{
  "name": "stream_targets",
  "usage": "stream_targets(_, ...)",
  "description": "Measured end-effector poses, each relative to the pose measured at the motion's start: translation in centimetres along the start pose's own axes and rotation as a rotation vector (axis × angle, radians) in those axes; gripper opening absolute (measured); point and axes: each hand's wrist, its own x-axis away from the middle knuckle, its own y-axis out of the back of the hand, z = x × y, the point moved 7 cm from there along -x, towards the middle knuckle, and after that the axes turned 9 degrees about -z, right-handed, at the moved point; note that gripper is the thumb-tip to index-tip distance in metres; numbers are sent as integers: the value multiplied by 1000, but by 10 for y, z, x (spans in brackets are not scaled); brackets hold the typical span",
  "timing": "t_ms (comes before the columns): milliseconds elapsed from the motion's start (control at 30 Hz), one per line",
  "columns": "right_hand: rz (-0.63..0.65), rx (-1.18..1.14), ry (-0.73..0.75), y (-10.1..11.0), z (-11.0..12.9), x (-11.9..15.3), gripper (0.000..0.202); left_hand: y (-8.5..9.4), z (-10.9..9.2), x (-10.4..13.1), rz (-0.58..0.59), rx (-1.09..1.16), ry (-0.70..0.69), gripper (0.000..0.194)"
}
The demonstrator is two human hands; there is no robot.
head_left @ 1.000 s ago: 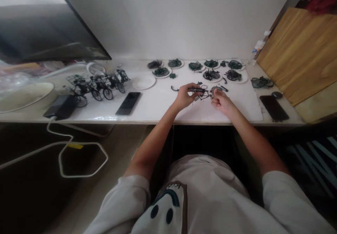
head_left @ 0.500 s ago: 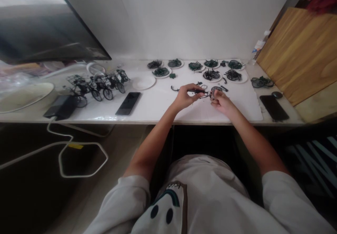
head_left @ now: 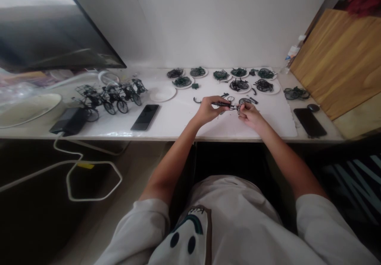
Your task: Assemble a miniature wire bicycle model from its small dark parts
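Between my thumb and fingers, my left hand (head_left: 209, 109) grips a dark, thin bicycle part (head_left: 222, 104) above the white sheet (head_left: 178, 118). My right hand (head_left: 249, 114) pinches a small round metallic part (head_left: 240, 108) against the right end of that dark part. Whether the two parts are joined cannot be made out. Just behind my hands lie a small ring (head_left: 230, 98), a dark wheel (head_left: 244, 100) and a short dark strip (head_left: 253, 100). A curved dark piece (head_left: 197, 100) lies left of my left hand.
White plates with dark bicycle parts (head_left: 239, 84) stand along the back. Assembled miniature bicycles (head_left: 114, 98), a bare plate (head_left: 162, 93), a phone (head_left: 145, 117), a black adapter (head_left: 69, 121) and a large basin (head_left: 32, 108) are leftward. Rightward are another phone (head_left: 310, 122) and a wooden board (head_left: 342, 62).
The dark part and the round metallic part have tilted slightly in my fingers. Both hands have stayed nearly in place.
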Motion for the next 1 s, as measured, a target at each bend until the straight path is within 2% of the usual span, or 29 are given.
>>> stream_targets(167,22,4,-18,1,-5,-1,54,1,-1,1,39,3,36,30)
stream_targets(267,-6,14,-28,4,-8,-2,54,2,-2,1,60,0,40,29)
stream_targets(500,-36,22,-32,9,-11,-5,45,0,-4,1,44,-6,20,25)
stream_targets(800,-17,46,-18,10,-10,-7,42,-2,-1,3,42,8,36,26)
stream_targets(1000,-50,66,-41,9,-10,-6,39,-4,-1,3,46,27,20,25)
